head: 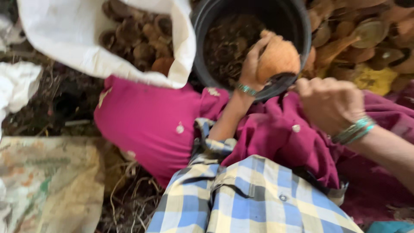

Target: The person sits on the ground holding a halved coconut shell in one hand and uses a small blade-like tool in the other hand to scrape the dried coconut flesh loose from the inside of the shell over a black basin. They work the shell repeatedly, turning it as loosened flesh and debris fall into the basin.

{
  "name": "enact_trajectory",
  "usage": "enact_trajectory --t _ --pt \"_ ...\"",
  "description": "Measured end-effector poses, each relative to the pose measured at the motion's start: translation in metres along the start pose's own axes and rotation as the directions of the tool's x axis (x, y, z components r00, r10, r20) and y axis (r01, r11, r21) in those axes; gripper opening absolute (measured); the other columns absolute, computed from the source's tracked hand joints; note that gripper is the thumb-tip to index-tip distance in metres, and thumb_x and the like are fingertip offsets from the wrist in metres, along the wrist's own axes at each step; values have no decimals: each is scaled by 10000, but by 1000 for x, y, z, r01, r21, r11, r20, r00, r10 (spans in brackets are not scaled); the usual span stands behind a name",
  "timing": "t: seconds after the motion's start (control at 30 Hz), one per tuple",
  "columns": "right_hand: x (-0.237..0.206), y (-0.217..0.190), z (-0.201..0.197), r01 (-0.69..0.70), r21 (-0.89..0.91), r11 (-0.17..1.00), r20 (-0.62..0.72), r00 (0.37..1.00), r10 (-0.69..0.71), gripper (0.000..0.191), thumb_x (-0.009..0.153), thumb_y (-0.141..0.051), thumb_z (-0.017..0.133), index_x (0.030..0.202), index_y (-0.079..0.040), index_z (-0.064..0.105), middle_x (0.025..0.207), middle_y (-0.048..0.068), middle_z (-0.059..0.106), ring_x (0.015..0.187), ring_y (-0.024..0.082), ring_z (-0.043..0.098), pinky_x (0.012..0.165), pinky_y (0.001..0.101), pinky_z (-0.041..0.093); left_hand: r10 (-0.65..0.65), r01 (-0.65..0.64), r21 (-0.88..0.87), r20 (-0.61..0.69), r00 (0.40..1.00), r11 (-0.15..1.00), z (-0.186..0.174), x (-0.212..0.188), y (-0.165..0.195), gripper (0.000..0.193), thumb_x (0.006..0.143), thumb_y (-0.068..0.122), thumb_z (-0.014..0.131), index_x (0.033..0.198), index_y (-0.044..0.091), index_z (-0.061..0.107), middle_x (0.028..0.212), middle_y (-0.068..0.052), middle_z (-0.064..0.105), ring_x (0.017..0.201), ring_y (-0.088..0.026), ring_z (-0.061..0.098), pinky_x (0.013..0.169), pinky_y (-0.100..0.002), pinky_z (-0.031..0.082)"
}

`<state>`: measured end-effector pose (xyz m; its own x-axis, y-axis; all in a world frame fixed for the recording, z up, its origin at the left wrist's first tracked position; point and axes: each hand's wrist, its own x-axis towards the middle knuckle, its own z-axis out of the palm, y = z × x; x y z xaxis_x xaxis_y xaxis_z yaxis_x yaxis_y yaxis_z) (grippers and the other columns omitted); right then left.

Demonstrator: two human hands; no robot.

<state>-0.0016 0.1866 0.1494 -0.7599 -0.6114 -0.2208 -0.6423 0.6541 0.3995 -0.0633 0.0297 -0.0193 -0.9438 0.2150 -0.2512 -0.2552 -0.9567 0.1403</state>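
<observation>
A single view comes from a camera worn on the person's head, tilted steeply down over the lap. It sits close: the checked shirt (254, 198) fills the bottom edge and the magenta cloth (151, 125) over the knees crosses the middle. It faces forward and down, so the black bucket (297, 26) and the white sack (69, 34) lie at the top edge, cut off by the frame. The picture is blurred. There is no second view to share any part of the scene.
</observation>
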Motion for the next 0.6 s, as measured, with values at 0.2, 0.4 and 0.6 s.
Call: enact_trajectory --t 0.2,0.4,0.6 --pt "-8 6 7 -26 121 992 -45 998 32 260 1096 -274 526 942 -143 690 602 7 595 514 128 594 428 308 440 10 -9 45 -26 1000 999 13 -4 3 241 1061 251 655 1147 26 668 1083 -78 705 980 -195 704 871 -368 591" --pt "-12 7 11 -54 193 980 -47 997 64 332 1111 -390 552 949 -145 706 648 23 637 574 160 640 454 334 451 -76 78 61 -33 997 995 27 -8 10 315 1026 352 644 1100 47 658 1010 -114 734 878 -228 739 788 -388 628" --pt "0 6 33 -89 178 980 128 990 67 240 1110 -216 508 1031 -97 701 719 38 675 594 154 644 461 326 489 -117 123 21 -174 978 992 25 -4 10 333 987 429 633 1090 115 662 1031 -98 731 909 -253 725 801 -437 615"
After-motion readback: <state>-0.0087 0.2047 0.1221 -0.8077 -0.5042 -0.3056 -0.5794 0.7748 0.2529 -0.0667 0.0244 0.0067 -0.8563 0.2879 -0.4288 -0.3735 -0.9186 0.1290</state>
